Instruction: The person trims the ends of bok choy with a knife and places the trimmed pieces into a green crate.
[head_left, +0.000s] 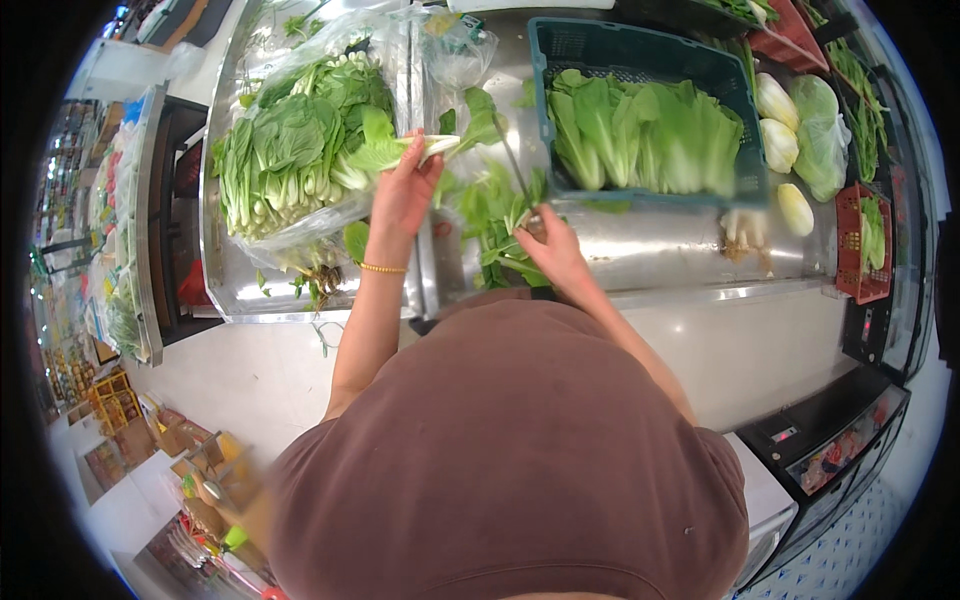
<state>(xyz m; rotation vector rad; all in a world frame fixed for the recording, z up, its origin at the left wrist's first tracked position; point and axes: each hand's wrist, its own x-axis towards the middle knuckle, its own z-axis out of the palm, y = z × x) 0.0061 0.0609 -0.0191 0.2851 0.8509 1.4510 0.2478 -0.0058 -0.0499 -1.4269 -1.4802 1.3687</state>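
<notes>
My left hand (407, 186) grips a leafy green (381, 152) with a pale stem, its cut-looking end pointing right. In my right hand (553, 247) is the handle of a knife (514, 161), its thin blade angled away from me and up to the left. The blade is apart from the held green. Loose trimmed leaves (487, 206) lie on the steel table between and beneath my hands. Left of them is a heap of leafy greens with white stems (300, 139), on a clear plastic bag (300, 225). A teal plastic crate (652, 196) on the right holds a row of green lettuce-like heads (637, 135).
Pale small cabbages (795, 210) and a bagged cabbage (814, 131) sit right of the crate. A red basket (847, 244) stands at the far right. Root scraps (324, 285) lie near the front edge, more root ends (745, 234) below the crate. A raised metal seam (424, 262) divides the tabletop.
</notes>
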